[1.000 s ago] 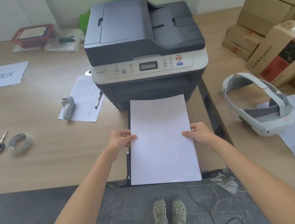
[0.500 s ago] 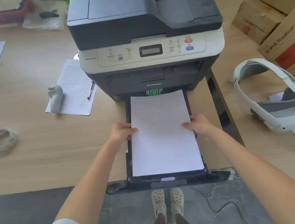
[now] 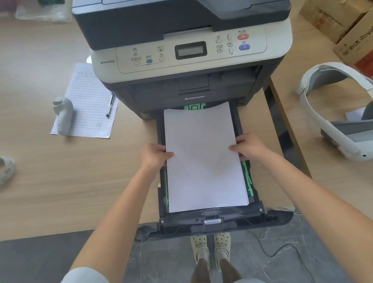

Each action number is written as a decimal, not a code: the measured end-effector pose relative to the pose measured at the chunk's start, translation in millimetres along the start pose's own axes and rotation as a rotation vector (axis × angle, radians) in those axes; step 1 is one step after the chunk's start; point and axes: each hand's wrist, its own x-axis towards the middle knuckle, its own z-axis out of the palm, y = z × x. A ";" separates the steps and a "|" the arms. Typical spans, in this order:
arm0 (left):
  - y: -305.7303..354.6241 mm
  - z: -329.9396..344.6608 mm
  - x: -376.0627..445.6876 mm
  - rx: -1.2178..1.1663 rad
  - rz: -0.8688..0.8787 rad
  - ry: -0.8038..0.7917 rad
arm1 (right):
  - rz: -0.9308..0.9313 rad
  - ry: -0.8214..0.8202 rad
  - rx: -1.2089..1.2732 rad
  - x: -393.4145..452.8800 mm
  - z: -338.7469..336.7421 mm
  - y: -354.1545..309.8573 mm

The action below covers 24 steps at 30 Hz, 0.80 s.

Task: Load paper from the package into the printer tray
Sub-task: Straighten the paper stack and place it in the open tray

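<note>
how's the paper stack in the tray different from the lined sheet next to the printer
The paper stack is blank, while the lined sheet is ruled, with some writing on it. The paper stack sits in the pulled-out tray, gripped at its sides by the left hand and right hand; the lined sheet lies on the table, untouched, with a pen and a pale grey handheld device on it. Both are white and rectangular.

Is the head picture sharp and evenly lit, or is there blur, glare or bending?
Head view: soft even daylight, no hard glare; paper bright, its surface plain; small panel labels on printer too blurred to read; wide-angle bending curves table edge and stretches both forearms.
</note>
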 end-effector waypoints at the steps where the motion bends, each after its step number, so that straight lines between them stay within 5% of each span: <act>1: -0.3 0.1 -0.7 -0.006 0.003 0.005 | 0.007 0.000 0.004 -0.3 -0.1 0.2; 24: 7.3 -1.7 -14.0 0.013 -0.027 0.012 | -0.064 0.246 -0.255 -14.3 15.6 -8.0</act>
